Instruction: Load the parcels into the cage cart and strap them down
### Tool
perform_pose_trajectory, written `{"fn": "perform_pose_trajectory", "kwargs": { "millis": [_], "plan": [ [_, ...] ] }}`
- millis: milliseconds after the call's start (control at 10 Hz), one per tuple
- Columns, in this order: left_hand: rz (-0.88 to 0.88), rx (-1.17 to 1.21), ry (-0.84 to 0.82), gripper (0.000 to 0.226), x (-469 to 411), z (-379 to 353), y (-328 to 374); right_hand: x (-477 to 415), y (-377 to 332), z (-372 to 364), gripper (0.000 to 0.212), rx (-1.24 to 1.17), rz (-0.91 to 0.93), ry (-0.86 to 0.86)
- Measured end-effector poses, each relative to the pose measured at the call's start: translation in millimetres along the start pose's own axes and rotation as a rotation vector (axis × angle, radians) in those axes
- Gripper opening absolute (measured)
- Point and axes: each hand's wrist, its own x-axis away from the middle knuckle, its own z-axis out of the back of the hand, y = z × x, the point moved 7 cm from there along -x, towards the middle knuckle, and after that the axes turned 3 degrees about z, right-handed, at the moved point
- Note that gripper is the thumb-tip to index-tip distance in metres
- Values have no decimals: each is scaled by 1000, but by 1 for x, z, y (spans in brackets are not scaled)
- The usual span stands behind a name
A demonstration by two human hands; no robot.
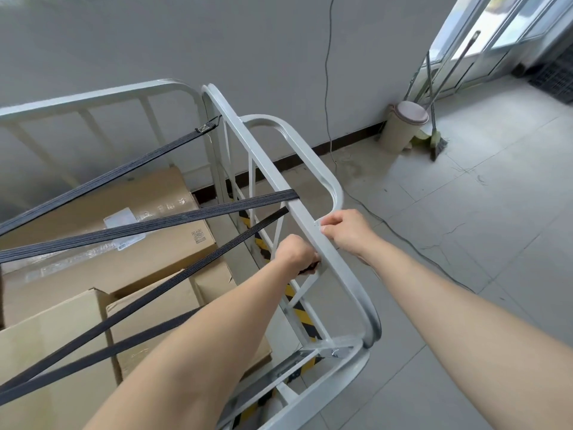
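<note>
A grey metal cage cart fills the left and centre, seen from above. Several brown cardboard parcels lie inside it. Black straps stretch across the parcels from the left side to the right-hand top rail. My left hand is inside the cage, just under that rail, gripping the black end of a strap against the rail. My right hand holds the same rail from the outside, thumb and fingers pinching its edge.
A beige lidded bin and a broom stand against the grey wall at the back right. A thin cable trails over the tiled floor right of the cart. Glass doors are at the top right.
</note>
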Motion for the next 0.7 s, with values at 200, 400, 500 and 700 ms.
{"fn": "perform_pose_trajectory", "kwargs": {
  "millis": [200,400,500,700],
  "plan": [
    [-20,-23,-54,25,7,-3,-12,9,-6,1,16,11,5,-14],
    [-88,-228,-101,20,29,7,-8,27,-36,14,17,82,65,-34],
    [-89,-416,-111,21,42,23,-14,36,-54,16,18,116,108,-50],
    [-74,-700,34,27,68,68,-46,62,-92,2,12,141,174,-119]
  ]
}}
